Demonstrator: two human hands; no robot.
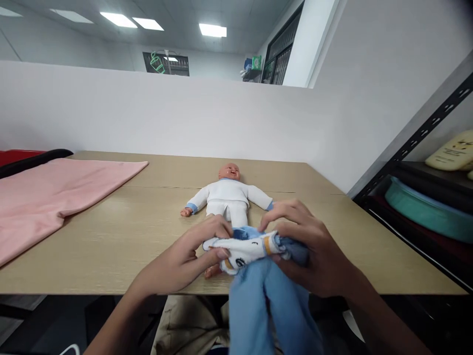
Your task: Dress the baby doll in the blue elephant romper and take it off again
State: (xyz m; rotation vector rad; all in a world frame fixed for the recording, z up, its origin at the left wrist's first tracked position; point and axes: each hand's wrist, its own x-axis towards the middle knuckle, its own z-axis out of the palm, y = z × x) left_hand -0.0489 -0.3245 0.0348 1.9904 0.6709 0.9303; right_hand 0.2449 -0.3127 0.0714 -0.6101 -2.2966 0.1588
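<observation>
A small blue baby garment [251, 296] with two hanging legs and a bunched white, patterned upper part is held up at the table's front edge. My left hand [192, 251] pinches the white bunched cloth on its left side, thumb in front and fingers behind. On the other side my right hand [306, 241] grips the gathered blue and white cloth. Behind the garment a baby doll [227, 195] lies on its back, head away from me, in a white top and trousers with blue cuffs. Its lower legs are mostly hidden by the cloth and my hands.
A pink cloth [66, 197] covers the left of the wooden table [129, 246], with a black and red object [37, 160] behind it. At right, a black shelf [417, 197] holds a teal basin [428, 207] and a pale yellow bottle [451, 153]. A white partition [166, 118] stands behind.
</observation>
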